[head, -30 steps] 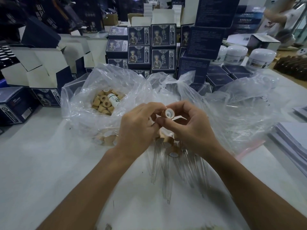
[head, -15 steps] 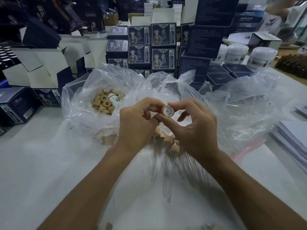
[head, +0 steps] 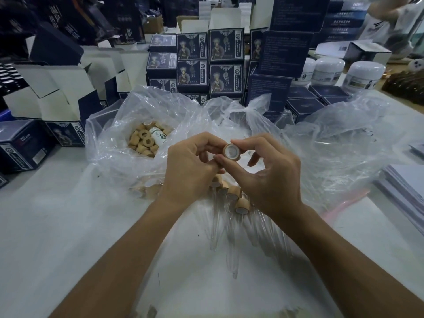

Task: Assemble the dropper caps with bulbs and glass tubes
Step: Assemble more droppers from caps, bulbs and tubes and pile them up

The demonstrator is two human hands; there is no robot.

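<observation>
Fingers (head: 246, 143) of right hand (head: 270, 177) and left hand (head: 190, 166) pinch cap (head: 232, 152) between them.

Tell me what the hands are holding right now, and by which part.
A tan dropper cap, pinched around its outer rim by the right hand and the fingertips of the left hand, open end toward the camera.

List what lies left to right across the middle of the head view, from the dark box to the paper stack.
Dark box → bag of loose caps → left hand → held cap → right hand → crumpled clear bag → paper stack.
</observation>
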